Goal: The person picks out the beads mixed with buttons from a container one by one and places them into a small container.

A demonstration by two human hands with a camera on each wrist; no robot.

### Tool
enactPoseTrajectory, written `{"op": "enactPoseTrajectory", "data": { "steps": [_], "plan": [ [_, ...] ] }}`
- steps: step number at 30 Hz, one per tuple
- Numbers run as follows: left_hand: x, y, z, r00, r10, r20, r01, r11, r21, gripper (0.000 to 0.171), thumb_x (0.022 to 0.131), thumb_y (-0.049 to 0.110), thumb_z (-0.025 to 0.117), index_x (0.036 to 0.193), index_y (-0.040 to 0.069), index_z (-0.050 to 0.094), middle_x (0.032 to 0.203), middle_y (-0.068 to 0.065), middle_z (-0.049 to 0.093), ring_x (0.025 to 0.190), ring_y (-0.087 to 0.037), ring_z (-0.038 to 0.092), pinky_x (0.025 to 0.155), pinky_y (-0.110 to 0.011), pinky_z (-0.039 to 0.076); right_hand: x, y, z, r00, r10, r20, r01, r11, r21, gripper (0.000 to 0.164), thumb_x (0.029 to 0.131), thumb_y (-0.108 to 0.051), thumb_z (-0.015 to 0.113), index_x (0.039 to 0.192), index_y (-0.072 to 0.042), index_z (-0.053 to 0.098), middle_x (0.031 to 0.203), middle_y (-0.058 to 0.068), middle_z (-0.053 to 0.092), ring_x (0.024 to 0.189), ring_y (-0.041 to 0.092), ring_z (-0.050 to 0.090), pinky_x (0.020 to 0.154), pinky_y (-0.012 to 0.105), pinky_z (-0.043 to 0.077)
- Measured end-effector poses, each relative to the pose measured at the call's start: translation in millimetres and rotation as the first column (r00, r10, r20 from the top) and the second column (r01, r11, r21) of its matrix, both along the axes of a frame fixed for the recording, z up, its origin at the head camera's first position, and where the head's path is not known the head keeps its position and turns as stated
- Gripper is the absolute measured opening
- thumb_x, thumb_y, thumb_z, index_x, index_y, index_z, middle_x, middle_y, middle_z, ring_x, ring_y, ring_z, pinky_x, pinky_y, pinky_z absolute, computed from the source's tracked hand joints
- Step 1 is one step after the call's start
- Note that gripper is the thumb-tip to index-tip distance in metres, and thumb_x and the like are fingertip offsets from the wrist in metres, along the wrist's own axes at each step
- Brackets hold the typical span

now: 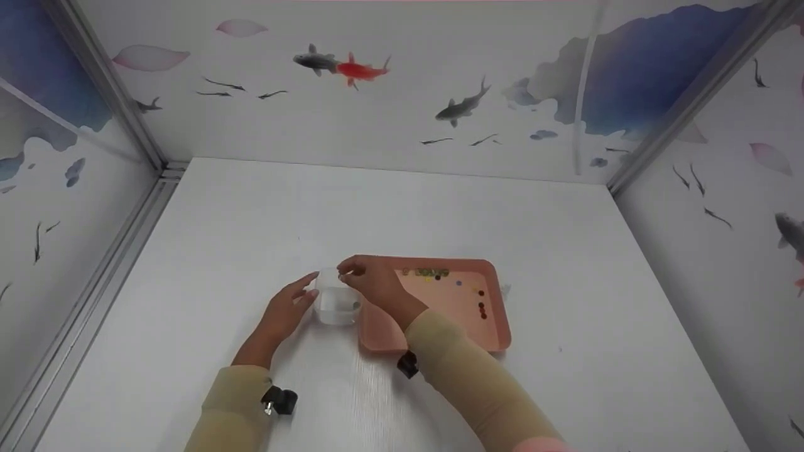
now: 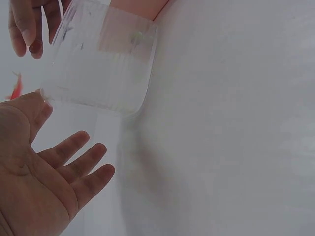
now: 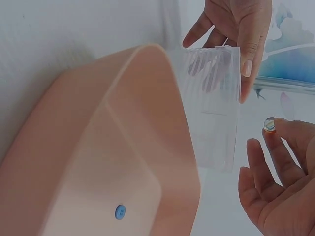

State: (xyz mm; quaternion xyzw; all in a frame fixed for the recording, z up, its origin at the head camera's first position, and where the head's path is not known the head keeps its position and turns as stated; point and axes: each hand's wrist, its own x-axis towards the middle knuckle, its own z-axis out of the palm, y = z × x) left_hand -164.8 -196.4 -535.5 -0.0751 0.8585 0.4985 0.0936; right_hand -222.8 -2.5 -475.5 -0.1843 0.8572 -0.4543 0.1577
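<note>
Thumb and index finger of the right hand point(image 1: 370, 279) pinch 1 small, clear, round glass-like marble point(image 3: 269, 124) just above the opening of a clear, square plastic box point(image 1: 335, 317); it is probably light, hard and slippery, best gripped at 2 opposite sides. The left hand point(image 1: 286, 311), fingers spread, touches the box. Just beside the box stands a pink, rectangular plastic tray point(image 1: 499, 314).

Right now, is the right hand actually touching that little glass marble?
Touching: the right wrist view shows the marble pinched between the right hand's thumb and index fingertip.
</note>
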Motion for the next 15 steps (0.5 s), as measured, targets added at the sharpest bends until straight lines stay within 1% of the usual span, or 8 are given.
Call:
{"op": "enactPoseTrajectory", "data": {
  "steps": [4, 8, 12, 15],
  "plan": [
    [-0.4, 0.1, -0.6, 1.0, 0.004, 0.007, -0.004, 1.0, 0.007, 0.049, 0.103, 0.033, 0.046, 0.15, 0.021, 0.038, 0.155, -0.015, 0.031, 0.138, -0.04, 0.034, 0.11, -0.058, 0.03, -0.4, -1.4, -2.2, 0.999, 0.014, -0.033, -0.013, 1.0, 0.025, 0.017, 0.094, -0.016, 0.065, 0.109, -0.014, 0.071, 0.107, -0.002, 0.069, 0.099, 0.013, 0.064, 0.082, 0.028, 0.054],
    [0.1, 0.2, -0.8, 1.0, 0.005, 0.011, -0.005, 1.0, -0.001, 0.049, 0.103, 0.035, 0.046, 0.149, 0.021, 0.038, 0.155, -0.014, 0.032, 0.138, -0.04, 0.035, 0.11, -0.058, 0.03, -0.9, -1.9, -4.4, 0.994, 0.056, -0.089, -0.052, 0.997, 0.051, 0.019, 0.094, -0.014, 0.065, 0.111, -0.011, 0.071, 0.107, 0.0, 0.069, 0.1, 0.015, 0.065, 0.082, 0.028, 0.054],
    [0.7, -0.5, -0.5, 1.0, -0.008, -0.007, 0.008, 1.0, -0.005, 0.049, 0.103, 0.034, 0.047, 0.149, 0.02, 0.038, 0.155, -0.015, 0.032, 0.137, -0.04, 0.036, 0.11, -0.058, 0.03, -0.5, -1.7, -5.1, 0.988, 0.09, -0.123, -0.08, 0.993, 0.083, 0.021, 0.094, -0.013, 0.064, 0.113, -0.008, 0.071, 0.108, 0.001, 0.07, 0.1, 0.016, 0.065, 0.082, 0.029, 0.055],
    [1.0, -1.8, -0.3, 0.999, -0.025, -0.024, 0.025, 1.0, -0.01, 0.05, 0.103, 0.034, 0.046, 0.15, 0.019, 0.038, 0.154, -0.017, 0.032, 0.137, -0.041, 0.036, 0.109, -0.059, 0.031, -0.2, -1.7, -4.8, 0.985, 0.102, -0.139, -0.089, 0.991, 0.098, 0.02, 0.094, -0.012, 0.064, 0.112, -0.009, 0.071, 0.108, 0.001, 0.07, 0.1, 0.017, 0.065, 0.081, 0.029, 0.055]
  ]
}}
